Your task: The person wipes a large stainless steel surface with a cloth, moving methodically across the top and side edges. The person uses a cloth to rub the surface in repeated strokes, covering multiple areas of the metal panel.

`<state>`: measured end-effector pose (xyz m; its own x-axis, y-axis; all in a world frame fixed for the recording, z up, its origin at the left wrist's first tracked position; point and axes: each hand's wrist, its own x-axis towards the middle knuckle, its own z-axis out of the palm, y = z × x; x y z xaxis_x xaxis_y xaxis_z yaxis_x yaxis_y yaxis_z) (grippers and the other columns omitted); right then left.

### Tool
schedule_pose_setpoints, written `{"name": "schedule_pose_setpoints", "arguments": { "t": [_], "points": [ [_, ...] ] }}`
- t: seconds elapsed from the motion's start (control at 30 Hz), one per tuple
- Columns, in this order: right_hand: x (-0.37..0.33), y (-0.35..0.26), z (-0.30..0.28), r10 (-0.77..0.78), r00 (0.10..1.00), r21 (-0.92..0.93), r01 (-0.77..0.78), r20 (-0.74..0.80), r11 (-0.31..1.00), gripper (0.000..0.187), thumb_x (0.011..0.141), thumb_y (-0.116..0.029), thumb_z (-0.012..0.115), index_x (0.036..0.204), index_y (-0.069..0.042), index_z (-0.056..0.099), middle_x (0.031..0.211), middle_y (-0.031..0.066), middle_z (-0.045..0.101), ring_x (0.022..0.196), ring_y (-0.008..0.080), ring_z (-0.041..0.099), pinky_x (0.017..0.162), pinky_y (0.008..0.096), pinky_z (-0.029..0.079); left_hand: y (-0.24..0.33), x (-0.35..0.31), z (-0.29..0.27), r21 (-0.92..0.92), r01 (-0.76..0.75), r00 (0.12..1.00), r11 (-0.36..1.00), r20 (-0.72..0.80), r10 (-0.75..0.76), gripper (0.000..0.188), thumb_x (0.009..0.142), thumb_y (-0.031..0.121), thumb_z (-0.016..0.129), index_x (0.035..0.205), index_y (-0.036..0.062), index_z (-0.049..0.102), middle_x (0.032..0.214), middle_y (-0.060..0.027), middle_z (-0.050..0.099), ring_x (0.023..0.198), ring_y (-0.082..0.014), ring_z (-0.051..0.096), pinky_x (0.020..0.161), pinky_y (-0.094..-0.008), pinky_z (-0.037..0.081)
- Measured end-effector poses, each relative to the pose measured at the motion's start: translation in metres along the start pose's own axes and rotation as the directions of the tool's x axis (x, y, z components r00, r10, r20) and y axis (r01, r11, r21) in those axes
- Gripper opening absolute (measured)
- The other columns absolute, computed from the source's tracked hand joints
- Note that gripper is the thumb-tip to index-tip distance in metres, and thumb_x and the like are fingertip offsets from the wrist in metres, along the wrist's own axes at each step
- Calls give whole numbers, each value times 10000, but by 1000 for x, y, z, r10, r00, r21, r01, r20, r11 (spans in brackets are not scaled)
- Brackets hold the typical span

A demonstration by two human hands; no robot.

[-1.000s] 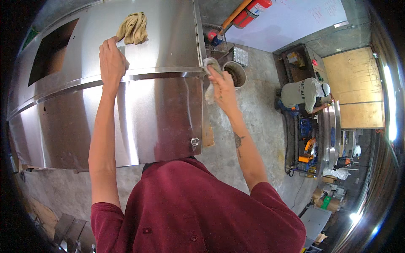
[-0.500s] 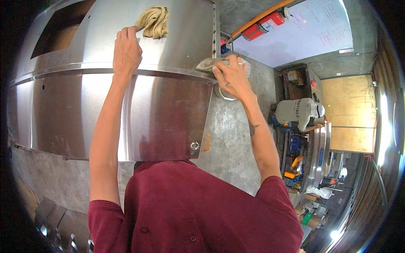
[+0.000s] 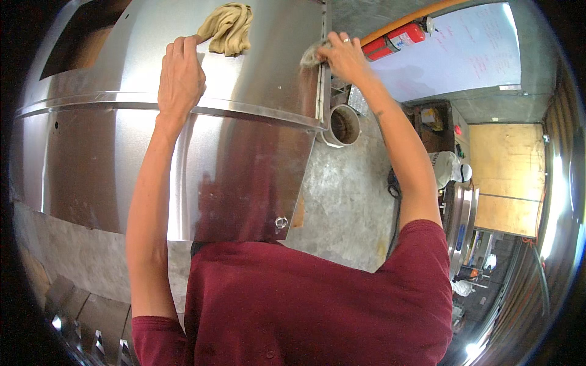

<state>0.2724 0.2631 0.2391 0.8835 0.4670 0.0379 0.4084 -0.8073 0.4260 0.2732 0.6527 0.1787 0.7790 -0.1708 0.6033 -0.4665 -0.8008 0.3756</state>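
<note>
A large brushed steel panel [image 3: 244,152] with a raised seam across it lies in front of me. My left hand [image 3: 182,76] rests on its upper part, fingers closed at the corner of a crumpled tan cloth [image 3: 231,30]. The cloth lies bunched on the steel just beyond the fingertips. At the panel's far right edge, my right hand [image 3: 343,58] grips a greyish rag [image 3: 312,56] against the rim. That rag is slightly smeared by motion and partly covered by the fingers.
A round bucket [image 3: 343,126] stands on the concrete floor [image 3: 342,189] beside the panel's right corner. Farther right are a red fire extinguisher [image 3: 397,41], a whiteboard [image 3: 470,55] and a person [image 3: 448,168] near a cluttered bench. A dark rectangular opening [image 3: 79,46] cuts the panel's upper left.
My right hand has moved away from me along the panel's right edge with the rag, uncovering the bucket. My left hand stays by the tan cloth, which has shifted slightly right.
</note>
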Motion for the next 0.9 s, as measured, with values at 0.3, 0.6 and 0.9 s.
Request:
{"name": "schedule_pose_setpoints", "arguments": {
  "t": [0.3, 0.6, 0.9],
  "points": [
    [-80, -64, -27, 15, 998, 275, -30, 58, 961, 201, 888, -84, 685, 1043, -192, 752, 1198, 130, 564, 1169, 369, 547, 934, 525, 459, -2, -3, 2, -28, -15, 999, 999, -32, 14, 410, 909, -62, 585, 1313, 11, 583, 1219, -180, 634, 1142, -352, 601, 985, -464, 507],
    [-29, -18, -9, 79, 996, 96, -84, 51, 992, 222, 928, -154, 685, 1099, -234, 801, 1188, 115, 582, 1189, 362, 566, 948, 522, 486, -1, -1, 1, -18, -4, 1000, 1000, -1, 4, 419, 909, -64, 577, 1319, 19, 580, 1229, -178, 635, 1145, -356, 598, 984, -465, 504],
    [-78, -55, -17, 46, 995, 343, -75, 92, 936, 203, 964, -141, 649, 1121, -156, 778, 1193, 175, 562, 1149, 410, 547, 925, 522, 484, -4, -4, 5, -45, -37, 999, 998, -21, 36, 417, 900, -61, 589, 1309, 26, 592, 1228, -171, 636, 1134, -350, 597, 972, -462, 509]
  ]
}}
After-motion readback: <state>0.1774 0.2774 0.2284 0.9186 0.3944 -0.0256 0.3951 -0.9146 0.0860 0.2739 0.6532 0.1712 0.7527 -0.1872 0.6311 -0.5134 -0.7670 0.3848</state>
